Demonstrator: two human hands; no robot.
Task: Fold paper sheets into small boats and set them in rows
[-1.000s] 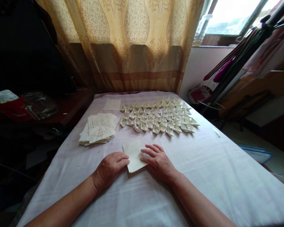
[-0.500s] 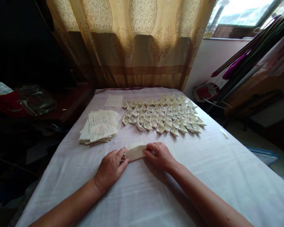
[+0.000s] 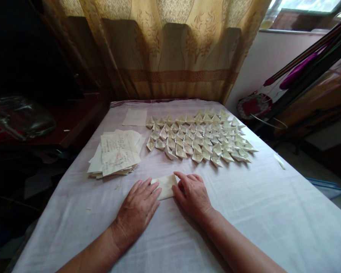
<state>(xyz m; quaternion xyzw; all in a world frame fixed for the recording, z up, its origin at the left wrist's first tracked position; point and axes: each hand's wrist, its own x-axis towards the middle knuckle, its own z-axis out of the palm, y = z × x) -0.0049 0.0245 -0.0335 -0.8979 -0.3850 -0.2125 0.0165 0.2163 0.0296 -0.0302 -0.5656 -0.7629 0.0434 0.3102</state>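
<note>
A folded cream paper strip lies flat on the white cloth of the table. My left hand rests open, its fingers stretched flat over the strip's left end. At the strip's right end, my right hand has its fingers bent, with the fingertips pressing down on the paper. Beyond the hands, several small folded paper boats sit in rows. A stack of flat written-on sheets lies to the left of them.
A single loose sheet lies at the table's far left corner. A tan curtain hangs behind. A glass jar stands on a dark side table at left. A paper scrap sits near the right edge.
The square sheet has been folded in half into a narrow strip. Both hands have moved onto it and now press it flat. The view has tilted down slightly.
</note>
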